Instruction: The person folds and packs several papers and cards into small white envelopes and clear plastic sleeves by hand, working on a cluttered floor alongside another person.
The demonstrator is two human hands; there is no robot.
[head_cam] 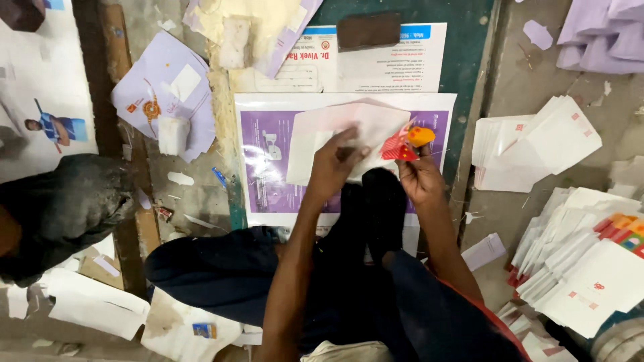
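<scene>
A white paper envelope blank lies unfolded on a purple printed sheet in front of me. My left hand presses flat on the envelope's lower middle, fingers spread forward. My right hand pinches the envelope's right flap, which carries a red and orange print, and holds it lifted and folded inward. My dark-clad legs and feet stretch out under both arms.
Stacks of finished white envelopes lie on the floor to the right, with more fanned out nearer. A brown block rests on printed sheets beyond. Pale purple sheets and scraps lie left. Another person's dark-clad leg is at far left.
</scene>
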